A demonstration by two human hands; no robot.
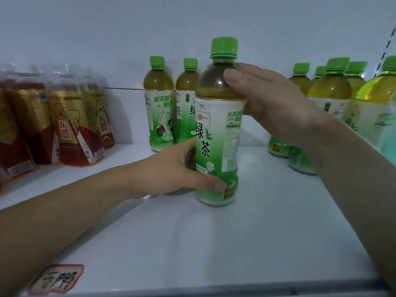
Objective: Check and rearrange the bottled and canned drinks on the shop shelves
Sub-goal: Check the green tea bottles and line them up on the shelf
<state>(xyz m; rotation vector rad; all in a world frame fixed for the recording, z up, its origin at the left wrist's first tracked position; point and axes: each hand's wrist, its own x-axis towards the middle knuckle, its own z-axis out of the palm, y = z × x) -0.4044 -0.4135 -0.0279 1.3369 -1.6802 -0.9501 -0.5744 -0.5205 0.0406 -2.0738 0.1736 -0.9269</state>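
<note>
White shelf [257,221] bears an upright green tea bottle [216,129]; left hand [171,170] grips its base from the left, right hand [272,103] clasps its shoulder.

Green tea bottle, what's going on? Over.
Left hand grips base, right hand grips shoulder. Green tea bottle upright, label forward. Two bottles behind, none blocking.

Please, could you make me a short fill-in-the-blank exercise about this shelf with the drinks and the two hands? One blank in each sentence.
1. The cap of the held bottle is ___.
2. The left hand grips this bottle near its ___, and the right hand grips it near its top.
3. The red and gold bottles stand to the ___ of the held bottle.

Missing words: green; bottom; left.
</note>
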